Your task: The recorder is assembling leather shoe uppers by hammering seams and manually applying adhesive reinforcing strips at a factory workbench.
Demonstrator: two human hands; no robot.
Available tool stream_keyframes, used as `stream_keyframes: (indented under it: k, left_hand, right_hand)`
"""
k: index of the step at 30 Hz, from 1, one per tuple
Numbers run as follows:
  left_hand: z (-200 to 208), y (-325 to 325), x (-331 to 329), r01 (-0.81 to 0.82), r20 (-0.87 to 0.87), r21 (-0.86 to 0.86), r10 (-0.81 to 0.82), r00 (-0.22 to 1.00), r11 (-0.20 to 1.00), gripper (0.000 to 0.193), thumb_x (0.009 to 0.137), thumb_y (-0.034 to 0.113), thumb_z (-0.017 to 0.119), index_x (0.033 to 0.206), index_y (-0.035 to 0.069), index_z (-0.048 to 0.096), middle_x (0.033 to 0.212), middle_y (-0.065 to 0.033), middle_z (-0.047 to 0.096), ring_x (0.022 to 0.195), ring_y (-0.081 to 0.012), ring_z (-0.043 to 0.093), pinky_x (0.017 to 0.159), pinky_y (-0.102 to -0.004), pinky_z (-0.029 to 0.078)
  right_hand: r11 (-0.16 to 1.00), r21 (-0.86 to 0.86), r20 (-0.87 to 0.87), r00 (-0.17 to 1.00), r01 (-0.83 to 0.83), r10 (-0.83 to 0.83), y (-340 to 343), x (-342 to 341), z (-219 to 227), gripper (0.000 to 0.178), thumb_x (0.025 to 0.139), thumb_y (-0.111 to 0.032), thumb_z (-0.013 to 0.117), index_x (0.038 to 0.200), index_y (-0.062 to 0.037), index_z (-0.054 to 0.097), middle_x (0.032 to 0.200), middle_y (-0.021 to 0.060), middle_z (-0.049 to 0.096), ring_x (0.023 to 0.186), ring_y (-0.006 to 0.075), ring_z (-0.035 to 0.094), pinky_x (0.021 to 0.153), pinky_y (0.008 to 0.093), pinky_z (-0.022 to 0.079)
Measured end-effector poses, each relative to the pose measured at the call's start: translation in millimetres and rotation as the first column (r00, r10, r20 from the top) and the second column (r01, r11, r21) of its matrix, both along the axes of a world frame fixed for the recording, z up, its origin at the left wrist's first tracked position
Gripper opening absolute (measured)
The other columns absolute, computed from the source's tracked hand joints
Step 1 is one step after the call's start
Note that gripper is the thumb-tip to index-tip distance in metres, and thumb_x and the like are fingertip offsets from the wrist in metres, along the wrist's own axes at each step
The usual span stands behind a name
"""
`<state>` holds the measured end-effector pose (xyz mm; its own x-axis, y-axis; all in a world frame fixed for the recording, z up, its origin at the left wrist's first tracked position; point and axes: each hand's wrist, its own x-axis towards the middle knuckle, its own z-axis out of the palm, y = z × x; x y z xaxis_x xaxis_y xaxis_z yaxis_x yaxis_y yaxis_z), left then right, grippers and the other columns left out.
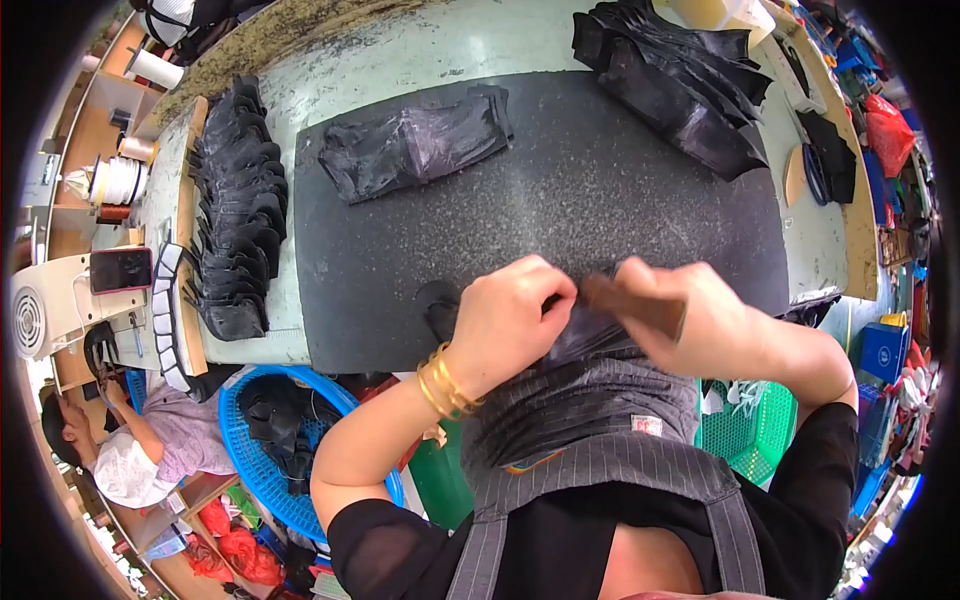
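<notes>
My left hand (515, 322) is closed at the near edge of the dark mat, with gold bangles on its wrist. Its fingers pinch a black leather-like piece (590, 338), partly hidden under both hands. My right hand (690, 312) grips a flat brown tool (635, 305), blurred by motion, just right of the left hand; its kind does not show. Farther off on the mat (560, 200) lies a flattened black piece (415, 143) with a pale patch in its middle.
Overlapping black pieces line the left side (238, 210); another black stack (680, 85) lies at far right. Below the table edge are a blue basket (235, 440) and a green basket (745, 440). Thread spools (118, 180) and a phone (121, 270) are left. Another person (165, 440) sits at lower left.
</notes>
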<state>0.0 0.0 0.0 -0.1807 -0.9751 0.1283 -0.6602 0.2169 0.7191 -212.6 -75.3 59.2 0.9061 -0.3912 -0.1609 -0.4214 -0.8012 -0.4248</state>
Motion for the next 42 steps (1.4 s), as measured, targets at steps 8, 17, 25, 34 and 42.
stream_keyframes:
  k: [8,17,25,34,42]
  left_hand:
    - [4.5,-21.3,-21.3,-0.118,-0.213,0.211,0.164,0.963,0.97,0.018,0.085,0.01,0.071,0.101,0.002,0.071,0.093,-0.0135,0.068,0.081,-0.0287,0.068,0.074,-0.033,0.054]
    - [8.2,-6.3,-15.1,0.001,0.075,-0.114,0.008,0.997,0.993,0.014,0.081,0.006,0.074,0.095,0.003,0.073,0.089,-0.0099,0.066,0.077,-0.0286,0.066,0.069,-0.0353,0.054]
    - [16.3,-1.0,-0.6,-0.091,-0.169,0.216,0.129,0.977,0.972,0.016,0.081,0.003,0.074,0.098,0.001,0.071,0.089,-0.012,0.067,0.078,-0.0287,0.068,0.07,-0.0331,0.056]
    - [7.4,12.6,-4.6,-0.041,0.088,-0.189,0.059,0.994,0.981,0.017,0.077,0.0,0.073,0.094,0.004,0.074,0.089,-0.0078,0.067,0.075,-0.0263,0.066,0.065,-0.0345,0.055]
    - [7.3,12.4,6.9,-0.039,0.056,-0.114,0.046,0.997,0.993,0.023,0.074,0.0,0.073,0.096,0.006,0.074,0.089,-0.0073,0.069,0.075,-0.025,0.066,0.064,-0.0342,0.055]
  right_hand:
    - [0.985,-0.003,0.069,0.982,0.174,-0.173,-8.6,-27.8,1.9,0.031,0.086,-0.009,0.06,0.117,-0.0101,0.059,0.091,0.0126,0.055,0.064,0.0316,0.065,0.051,0.0436,0.051]
    - [0.991,0.085,0.328,0.937,0.101,-0.123,-19.3,-13.8,18.3,0.029,0.085,-0.009,0.062,0.113,-0.009,0.06,0.09,0.0128,0.055,0.067,0.0312,0.066,0.055,0.041,0.053]
    - [0.996,0.073,0.111,0.992,0.056,-0.064,-11.1,-8.8,5.9,0.031,0.086,-0.012,0.06,0.117,-0.0094,0.06,0.094,0.0115,0.055,0.071,0.031,0.066,0.056,0.043,0.053]
    - [0.997,0.072,0.266,0.963,0.034,-0.052,-12.0,0.5,16.5,0.035,0.082,-0.008,0.06,0.117,-0.0077,0.059,0.094,0.0107,0.054,0.071,0.0279,0.065,0.056,0.0392,0.053]
    - [0.997,0.067,0.111,0.994,-0.027,0.02,-9.9,4.4,4.0,0.039,0.082,-0.011,0.059,0.121,-0.0082,0.059,0.088,0.0107,0.053,0.068,0.029,0.065,0.053,0.0428,0.051]
